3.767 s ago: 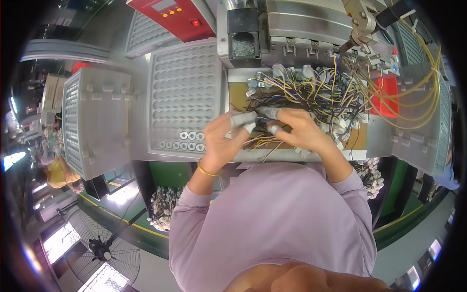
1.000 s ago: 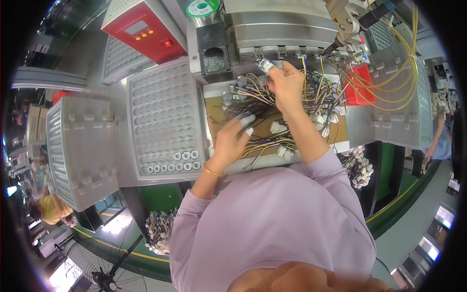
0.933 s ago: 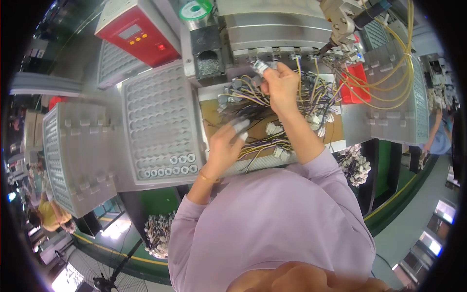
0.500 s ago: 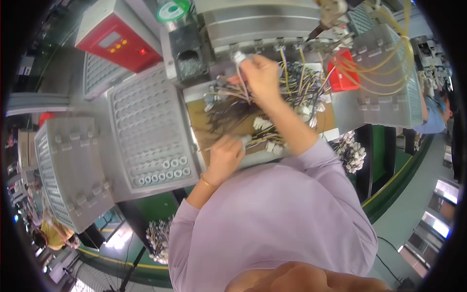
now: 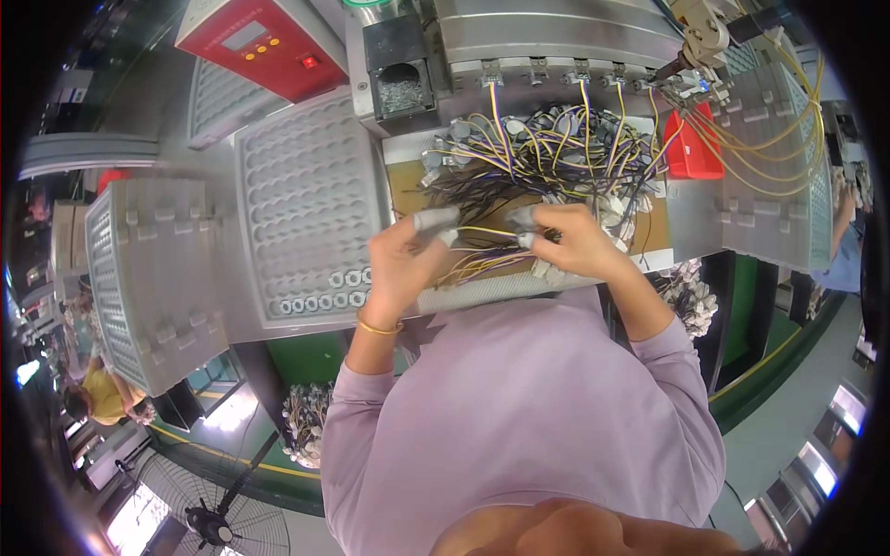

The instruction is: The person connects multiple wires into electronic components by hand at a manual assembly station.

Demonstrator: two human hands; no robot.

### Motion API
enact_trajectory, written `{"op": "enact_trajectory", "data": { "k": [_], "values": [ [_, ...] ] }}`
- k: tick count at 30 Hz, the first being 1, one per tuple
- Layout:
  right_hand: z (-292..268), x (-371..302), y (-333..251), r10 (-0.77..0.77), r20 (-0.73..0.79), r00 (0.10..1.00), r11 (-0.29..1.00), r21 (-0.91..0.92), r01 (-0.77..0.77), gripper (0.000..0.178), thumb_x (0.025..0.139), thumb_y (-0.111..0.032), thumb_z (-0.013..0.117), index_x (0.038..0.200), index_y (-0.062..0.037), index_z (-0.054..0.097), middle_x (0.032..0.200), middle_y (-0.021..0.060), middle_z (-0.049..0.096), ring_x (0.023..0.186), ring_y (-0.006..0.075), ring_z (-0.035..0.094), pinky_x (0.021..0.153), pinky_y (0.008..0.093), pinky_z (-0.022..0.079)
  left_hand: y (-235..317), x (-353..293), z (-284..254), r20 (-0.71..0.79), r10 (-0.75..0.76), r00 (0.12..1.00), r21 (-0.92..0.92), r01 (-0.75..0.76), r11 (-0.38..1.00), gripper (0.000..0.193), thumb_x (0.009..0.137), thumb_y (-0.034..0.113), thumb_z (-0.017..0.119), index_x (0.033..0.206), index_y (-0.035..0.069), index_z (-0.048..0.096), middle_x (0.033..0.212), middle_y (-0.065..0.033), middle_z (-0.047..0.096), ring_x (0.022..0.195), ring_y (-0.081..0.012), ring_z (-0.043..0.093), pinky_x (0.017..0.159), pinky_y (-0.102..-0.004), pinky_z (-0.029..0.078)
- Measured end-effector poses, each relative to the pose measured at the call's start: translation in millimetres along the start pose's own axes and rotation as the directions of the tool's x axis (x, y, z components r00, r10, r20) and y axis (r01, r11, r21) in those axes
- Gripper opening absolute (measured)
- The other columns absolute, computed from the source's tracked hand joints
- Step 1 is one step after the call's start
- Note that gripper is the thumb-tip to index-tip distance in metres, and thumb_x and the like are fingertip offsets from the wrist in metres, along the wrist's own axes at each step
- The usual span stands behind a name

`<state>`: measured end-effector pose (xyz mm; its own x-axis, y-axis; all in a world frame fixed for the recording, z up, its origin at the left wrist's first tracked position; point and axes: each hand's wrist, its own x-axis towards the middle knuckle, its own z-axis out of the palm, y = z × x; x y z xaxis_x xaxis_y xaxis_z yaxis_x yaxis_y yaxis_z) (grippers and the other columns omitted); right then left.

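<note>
My left hand (image 5: pixel 403 264) and my right hand (image 5: pixel 575 243) meet over the near edge of a brown board (image 5: pixel 408 185), both wearing grey fingertip covers. Between their fingertips they pinch a small wired part (image 5: pixel 484 231) with thin yellow and black leads. Just beyond lies a tangled pile of similar wired parts (image 5: pixel 547 153). Left of my left hand sits a grey pocketed tray (image 5: pixel 306 185) with a few ring-shaped pieces (image 5: pixel 324 298) in its near rows.
A grey machine (image 5: pixel 556 37) at the back has a row of slots with wires plugged in. A red control box (image 5: pixel 269 42) stands back left, a red bin (image 5: pixel 691 148) at the right, another grey tray (image 5: pixel 139 278) far left. Yellow cables (image 5: pixel 769 139) loop at the right.
My right hand has come down from the machine's slots to join my left hand in front of me. The left hand has lifted slightly off the board.
</note>
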<state>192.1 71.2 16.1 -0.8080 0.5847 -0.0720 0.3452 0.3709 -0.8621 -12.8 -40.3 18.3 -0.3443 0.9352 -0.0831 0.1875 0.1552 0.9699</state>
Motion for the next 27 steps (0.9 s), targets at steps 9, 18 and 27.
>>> {"op": "enact_trajectory", "data": {
  "k": [9,18,27],
  "values": [
    [16,14,-34,-0.619,-0.134,0.774,0.772,-0.288,0.567,0.022,0.065,-0.004,0.063,0.087,0.0010,0.061,0.062,0.0100,0.053,0.053,0.0215,0.053,0.047,0.0300,0.041,16,-8,-9,0.337,-0.233,0.912,-0.720,0.409,0.560,0.028,0.077,0.001,0.056,0.105,-0.002,0.056,0.084,-0.0051,0.061,0.062,-0.0113,0.057,0.054,-0.0231,0.046],
    [-15,16,-17,0.144,-0.128,0.981,0.779,0.626,-0.033,0.018,0.078,-0.010,0.060,0.095,-0.0017,0.059,0.068,0.0002,0.058,0.054,0.0030,0.048,0.046,0.0178,0.037,-143,-80,-115,-0.687,0.089,0.721,0.548,0.433,0.716,0.025,0.079,0.017,0.052,0.089,-0.005,0.059,0.078,-0.0168,0.055,0.068,-0.0273,0.048,0.064,-0.0370,0.040],
    [-2,31,-27,0.065,-0.084,0.994,0.912,0.409,-0.025,0.013,0.078,-0.012,0.060,0.089,-0.0041,0.060,0.053,-0.0042,0.047,0.049,0.0012,0.038,0.044,0.0198,0.031,-122,-79,-88,-0.649,0.064,0.758,0.718,0.583,0.380,0.037,0.073,0.027,0.064,0.095,-0.003,0.061,0.108,-0.0110,0.055,0.095,-0.0295,0.049,0.082,-0.0433,0.039]
  ]
}}
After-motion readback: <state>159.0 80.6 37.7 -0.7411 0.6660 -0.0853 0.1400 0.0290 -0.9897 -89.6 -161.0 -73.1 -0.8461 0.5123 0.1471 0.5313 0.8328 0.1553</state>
